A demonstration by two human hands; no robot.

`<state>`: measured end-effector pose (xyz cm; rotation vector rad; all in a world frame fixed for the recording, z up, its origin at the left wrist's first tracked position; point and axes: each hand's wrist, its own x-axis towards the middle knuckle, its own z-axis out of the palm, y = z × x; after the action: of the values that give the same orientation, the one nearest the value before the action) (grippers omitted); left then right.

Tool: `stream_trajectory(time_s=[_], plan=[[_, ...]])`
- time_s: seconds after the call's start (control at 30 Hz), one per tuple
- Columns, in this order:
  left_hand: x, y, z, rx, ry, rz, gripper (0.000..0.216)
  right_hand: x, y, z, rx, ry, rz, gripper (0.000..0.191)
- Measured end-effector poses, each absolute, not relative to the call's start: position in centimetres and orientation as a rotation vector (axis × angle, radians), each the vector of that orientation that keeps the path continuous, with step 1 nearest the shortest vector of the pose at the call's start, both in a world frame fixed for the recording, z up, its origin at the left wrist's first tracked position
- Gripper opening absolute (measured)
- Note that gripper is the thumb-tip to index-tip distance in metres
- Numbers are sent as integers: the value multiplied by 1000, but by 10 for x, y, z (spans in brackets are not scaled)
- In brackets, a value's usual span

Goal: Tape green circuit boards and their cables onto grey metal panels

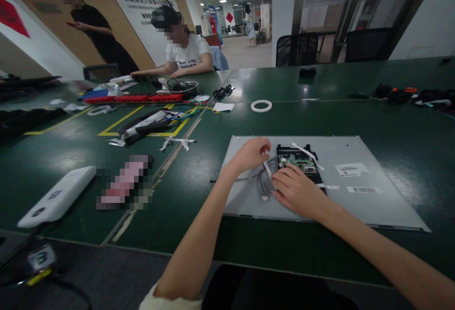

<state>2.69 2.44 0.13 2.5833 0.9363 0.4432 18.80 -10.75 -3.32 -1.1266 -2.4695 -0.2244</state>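
Observation:
A flat grey metal panel (373, 191) lies on the green table in front of me, with a green circuit board (298, 160) in a black frame near its middle. My left hand (249, 154) pinches a strip of white tape (267, 168) just left of the board. My right hand (296, 190) rests on the panel, fingers pressed together on a bundle of grey wires (265, 179) beside the board. More white tape strips cross the board's top.
A white tape roll (261, 106) lies beyond the panel. A white device (59, 196) sits at the left front. Red trays (135, 97), cables and tools lie at the far left, where a seated person (186, 51) works. Black chairs stand behind the table.

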Motion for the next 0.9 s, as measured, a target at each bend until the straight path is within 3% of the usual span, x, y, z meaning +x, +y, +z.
stream_trajectory(time_s=[0.1, 0.27, 0.67, 0.9], plan=[[25, 24, 2, 2499, 791, 283, 9, 189, -108, -34, -1130, -2467, -195, 24], [19, 26, 0, 2534, 791, 130, 28, 191, -111, -33, -1107, -2473, -117, 27], [15, 32, -4, 2585, 864, 112, 26, 200, -120, -30, -827, -2488, 25, 21], [9, 31, -4, 2615, 832, 89, 36, 215, -118, -23, -830, -2383, 10, 17]])
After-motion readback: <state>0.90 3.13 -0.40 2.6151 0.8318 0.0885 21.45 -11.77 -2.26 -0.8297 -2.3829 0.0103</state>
